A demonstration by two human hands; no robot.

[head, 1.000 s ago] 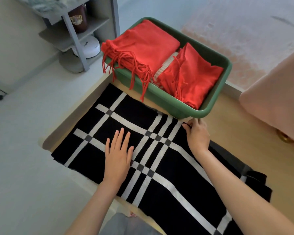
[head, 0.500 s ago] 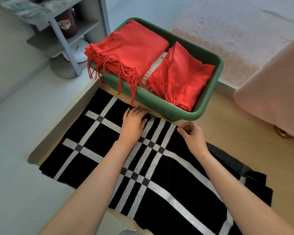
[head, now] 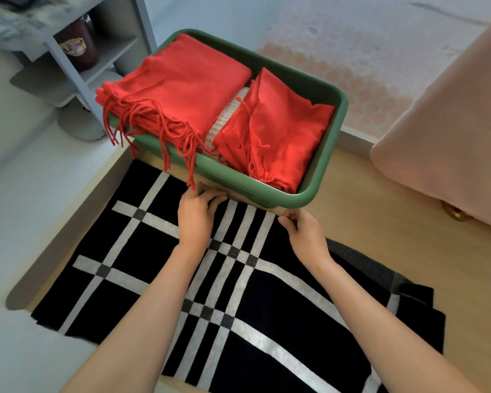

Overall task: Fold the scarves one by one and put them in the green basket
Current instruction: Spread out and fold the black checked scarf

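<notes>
Gripping the far edge of the black plaid scarf (head: 238, 293) with both hands, short of the green basket (head: 253, 191).

Scarf lies flat across the wooden table (head: 380, 222), its left end overhanging the table edge and its right end bunched. Left hand (head: 199, 214) sits at the scarf's far edge, fingers curled down onto the cloth and grasping it. Right hand (head: 304, 234) pinches the same edge between thumb and bent fingers, just to the right of the triple stripe. Basket stands immediately beyond both hands, touching or nearly touching the scarf. Inside it: one folded red scarf (head: 182, 89) at left, fringe hanging over the rim; a second red scarf (head: 278, 129) at right; cream fabric (head: 230, 117) between them.
</notes>
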